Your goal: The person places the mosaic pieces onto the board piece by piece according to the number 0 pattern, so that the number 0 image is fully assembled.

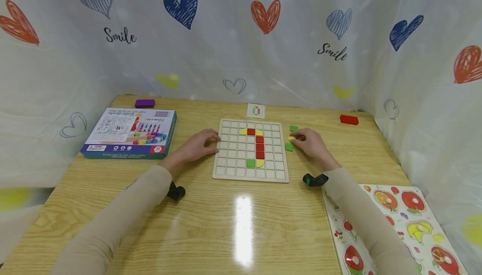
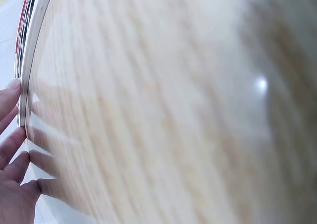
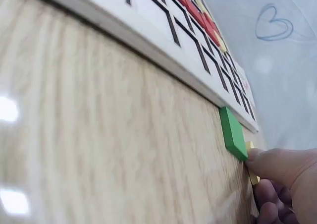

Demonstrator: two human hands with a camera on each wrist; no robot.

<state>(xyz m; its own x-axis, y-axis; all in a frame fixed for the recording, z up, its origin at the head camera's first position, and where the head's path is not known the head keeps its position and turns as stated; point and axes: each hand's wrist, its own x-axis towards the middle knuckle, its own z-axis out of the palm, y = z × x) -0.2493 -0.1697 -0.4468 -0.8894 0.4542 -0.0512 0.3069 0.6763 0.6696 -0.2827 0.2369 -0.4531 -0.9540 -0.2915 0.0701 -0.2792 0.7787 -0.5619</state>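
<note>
A pale wooden grid board [image 1: 230,162] lies on the table. On it, red squares [image 1: 260,147], yellow curved pieces [image 1: 243,131] and a green square [image 1: 250,163] form a hooked line. My left hand [image 1: 197,144] rests at the board's left side; in the left wrist view its fingertips [image 2: 20,135] touch the edge. Just off the right side, my right hand [image 1: 310,142] pinches a small yellow piece [image 1: 291,138] between thumb and fingers, low over the table. A green square tile [image 1: 289,147] lies nearer me and another green tile [image 1: 294,128] farther away.
Behind the board lies a small pattern card [image 1: 256,110]. A toy box [image 1: 128,132] is at left, with a purple block [image 1: 144,103] behind it. A red block [image 1: 349,119] sits back right. Under my right forearm is a fruit puzzle board [image 1: 395,220].
</note>
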